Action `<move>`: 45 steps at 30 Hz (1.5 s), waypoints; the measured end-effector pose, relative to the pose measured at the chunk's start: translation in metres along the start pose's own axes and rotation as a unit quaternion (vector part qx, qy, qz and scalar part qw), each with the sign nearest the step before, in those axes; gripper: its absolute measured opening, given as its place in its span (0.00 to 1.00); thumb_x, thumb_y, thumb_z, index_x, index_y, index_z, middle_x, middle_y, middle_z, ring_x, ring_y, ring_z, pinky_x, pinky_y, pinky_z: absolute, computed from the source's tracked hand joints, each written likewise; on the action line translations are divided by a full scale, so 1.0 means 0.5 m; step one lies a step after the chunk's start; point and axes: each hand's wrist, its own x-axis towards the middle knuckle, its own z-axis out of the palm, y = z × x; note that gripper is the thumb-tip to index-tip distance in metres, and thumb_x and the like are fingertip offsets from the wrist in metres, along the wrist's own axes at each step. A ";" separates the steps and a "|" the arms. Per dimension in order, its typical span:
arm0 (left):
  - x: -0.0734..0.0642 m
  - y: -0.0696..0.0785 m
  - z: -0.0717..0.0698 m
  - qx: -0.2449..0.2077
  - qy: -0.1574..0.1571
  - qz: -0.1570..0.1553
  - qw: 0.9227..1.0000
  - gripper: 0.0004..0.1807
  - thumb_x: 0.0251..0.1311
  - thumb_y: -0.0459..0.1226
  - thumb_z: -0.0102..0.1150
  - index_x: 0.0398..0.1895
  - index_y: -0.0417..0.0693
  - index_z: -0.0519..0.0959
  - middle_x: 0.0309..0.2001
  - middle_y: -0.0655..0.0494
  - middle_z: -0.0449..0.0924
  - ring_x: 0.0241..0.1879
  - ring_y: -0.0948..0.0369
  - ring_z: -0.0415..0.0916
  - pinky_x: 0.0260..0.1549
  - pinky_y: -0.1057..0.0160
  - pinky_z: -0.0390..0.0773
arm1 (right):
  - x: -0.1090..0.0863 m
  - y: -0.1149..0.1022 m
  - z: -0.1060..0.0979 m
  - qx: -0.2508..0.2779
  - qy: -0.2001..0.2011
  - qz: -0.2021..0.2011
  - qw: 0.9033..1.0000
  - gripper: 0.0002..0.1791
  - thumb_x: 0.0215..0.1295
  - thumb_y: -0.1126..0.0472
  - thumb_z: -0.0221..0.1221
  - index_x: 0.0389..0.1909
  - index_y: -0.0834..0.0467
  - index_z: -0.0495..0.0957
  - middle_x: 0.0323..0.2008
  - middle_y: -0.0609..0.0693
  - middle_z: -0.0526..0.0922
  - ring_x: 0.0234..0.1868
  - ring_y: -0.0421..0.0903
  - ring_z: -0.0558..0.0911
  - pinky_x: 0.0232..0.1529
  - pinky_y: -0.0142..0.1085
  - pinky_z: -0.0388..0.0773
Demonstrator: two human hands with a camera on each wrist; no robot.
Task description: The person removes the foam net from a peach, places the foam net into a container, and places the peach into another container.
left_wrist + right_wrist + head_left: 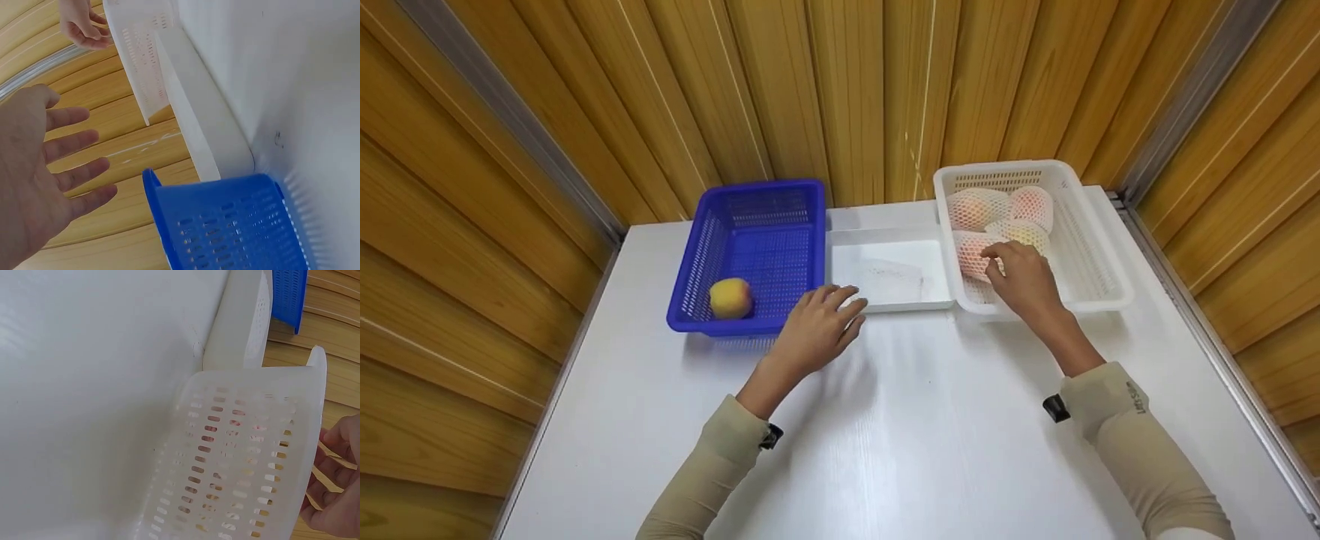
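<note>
My right hand (1024, 279) is over the front of the white basket (1099, 251), its fingers bent close to a fruit in a foam net (971, 253). Whether the fingertips touch that net cannot be told. In the right wrist view the basket wall hides the space below the right hand (337, 481). Near the right front corner of the blue basket (769, 255) hovers my left hand (821, 330), fingers spread and holding nothing. A yellow fruit with a reddish side (730, 298), without a net, lies in the blue basket's front left corner.
Between the baskets stands a shallow white tray (885, 306) with faint marks on its bottom. More netted fruits (979, 208) lie in the white basket's left part. Wood-look panels (855, 97) enclose the white table (885, 450) at the back and sides.
</note>
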 end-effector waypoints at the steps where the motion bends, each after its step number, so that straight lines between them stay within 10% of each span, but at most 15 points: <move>1: 0.003 0.006 0.003 -0.005 0.000 -0.001 1.000 0.18 0.78 0.47 0.46 0.61 0.54 0.81 0.62 0.52 0.79 0.59 0.50 0.76 0.57 0.48 0.79 | 0.001 0.001 -0.001 0.000 -0.001 0.000 1.000 0.08 0.66 0.71 0.60 0.42 0.65 0.84 0.42 0.62 0.85 0.44 0.64 0.81 0.44 0.59 0.78; 12: 0.057 0.075 0.054 -0.091 -0.003 -0.023 0.996 0.20 0.80 0.46 0.43 0.63 0.53 0.80 0.63 0.54 0.79 0.60 0.52 0.77 0.55 0.52 0.81 | 0.024 0.018 -0.015 -0.003 -0.028 0.024 0.999 0.10 0.67 0.71 0.57 0.45 0.67 0.83 0.45 0.65 0.84 0.48 0.67 0.81 0.44 0.59 0.79; 23: 0.133 0.139 0.122 -0.235 -0.006 -0.109 0.966 0.21 0.81 0.44 0.39 0.59 0.47 0.81 0.59 0.54 0.82 0.56 0.54 0.80 0.57 0.58 0.80 | 0.038 0.031 -0.004 0.002 -0.067 0.061 0.996 0.14 0.68 0.70 0.55 0.52 0.68 0.80 0.52 0.68 0.80 0.50 0.69 0.77 0.47 0.60 0.77; 27: 0.164 0.159 0.145 -0.313 -0.023 -0.163 0.935 0.22 0.81 0.45 0.39 0.61 0.48 0.80 0.60 0.53 0.81 0.61 0.55 0.78 0.61 0.58 0.77 | 0.043 0.036 -0.005 -0.001 -0.078 0.076 0.994 0.17 0.67 0.69 0.57 0.56 0.69 0.77 0.59 0.71 0.75 0.54 0.71 0.74 0.50 0.62 0.75; 37: 0.225 0.206 0.190 -0.490 -0.026 -0.301 0.818 0.24 0.76 0.49 0.51 0.67 0.46 0.75 0.63 0.52 0.79 0.55 0.60 0.81 0.48 0.69 0.82 | 0.060 0.046 0.002 -0.022 -0.143 0.080 0.986 0.32 0.63 0.67 0.65 0.67 0.69 0.69 0.66 0.73 0.68 0.65 0.74 0.66 0.62 0.67 0.69; 45: 0.250 0.229 0.216 -0.555 0.012 -0.339 0.760 0.23 0.73 0.46 0.58 0.64 0.43 0.76 0.60 0.50 0.81 0.50 0.61 0.84 0.44 0.68 0.83 | 0.072 0.042 0.005 -0.051 -0.185 0.094 0.977 0.41 0.60 0.63 0.72 0.72 0.67 0.64 0.69 0.73 0.62 0.69 0.75 0.58 0.66 0.70 0.60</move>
